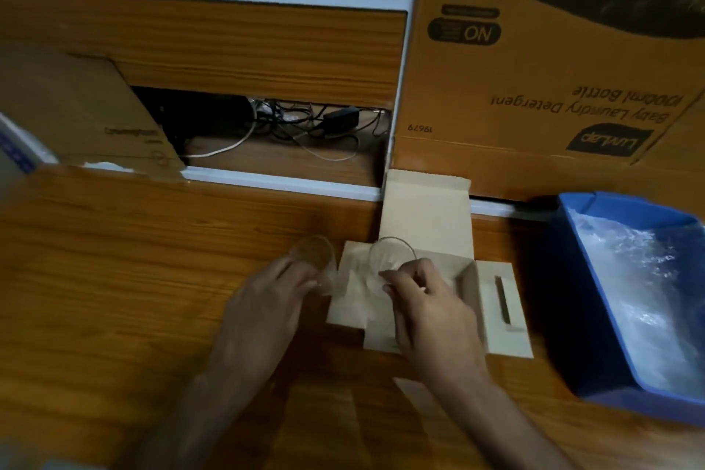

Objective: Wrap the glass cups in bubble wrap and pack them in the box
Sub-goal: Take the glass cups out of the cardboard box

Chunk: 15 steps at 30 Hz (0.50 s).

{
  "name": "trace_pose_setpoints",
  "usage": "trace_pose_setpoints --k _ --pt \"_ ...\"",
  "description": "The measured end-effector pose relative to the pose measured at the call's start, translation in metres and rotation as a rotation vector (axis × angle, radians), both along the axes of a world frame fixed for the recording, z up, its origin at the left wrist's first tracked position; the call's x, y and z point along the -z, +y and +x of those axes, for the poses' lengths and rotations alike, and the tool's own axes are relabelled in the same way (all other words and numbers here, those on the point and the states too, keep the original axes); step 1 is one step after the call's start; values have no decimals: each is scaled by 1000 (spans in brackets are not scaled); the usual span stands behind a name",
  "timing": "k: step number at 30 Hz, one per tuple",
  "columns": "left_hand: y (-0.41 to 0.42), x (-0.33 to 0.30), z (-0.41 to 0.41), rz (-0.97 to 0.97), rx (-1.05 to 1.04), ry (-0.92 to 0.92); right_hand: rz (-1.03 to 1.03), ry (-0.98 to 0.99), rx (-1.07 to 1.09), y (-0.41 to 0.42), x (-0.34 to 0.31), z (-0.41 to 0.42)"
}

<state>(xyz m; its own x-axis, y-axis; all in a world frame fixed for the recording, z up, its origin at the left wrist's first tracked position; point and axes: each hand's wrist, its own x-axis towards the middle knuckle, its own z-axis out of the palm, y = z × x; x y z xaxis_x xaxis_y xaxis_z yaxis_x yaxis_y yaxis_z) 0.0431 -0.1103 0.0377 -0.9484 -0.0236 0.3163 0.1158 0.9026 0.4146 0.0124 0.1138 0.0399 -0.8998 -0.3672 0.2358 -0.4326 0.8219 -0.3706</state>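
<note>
Both hands' fingers curl round blurred glass cups: left hand [267,301], right hand [431,309].

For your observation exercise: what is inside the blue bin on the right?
The blue bin holds crumpled clear bubble wrap. Anything beneath the wrap is covered and cannot be seen.

A single wide-angle view is given, taken from the head and aimed forward and steeply down at the table [114,279]. The hands [431,309] are seen close, just below centre, with the forearms entering from the bottom edge. The shelf [229,50] behind is seen farther off, bent by the lens.
</note>
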Motion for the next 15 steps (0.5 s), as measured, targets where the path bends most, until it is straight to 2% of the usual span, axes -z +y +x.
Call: trace_pose_setpoints --k 8,15 --pt "-93 32 27 -38 -131 -55 -49 -74 -216 -96 11 7" --pt "-127 64 29 -47 -157 -120 39 -193 -230 -143 43 2"
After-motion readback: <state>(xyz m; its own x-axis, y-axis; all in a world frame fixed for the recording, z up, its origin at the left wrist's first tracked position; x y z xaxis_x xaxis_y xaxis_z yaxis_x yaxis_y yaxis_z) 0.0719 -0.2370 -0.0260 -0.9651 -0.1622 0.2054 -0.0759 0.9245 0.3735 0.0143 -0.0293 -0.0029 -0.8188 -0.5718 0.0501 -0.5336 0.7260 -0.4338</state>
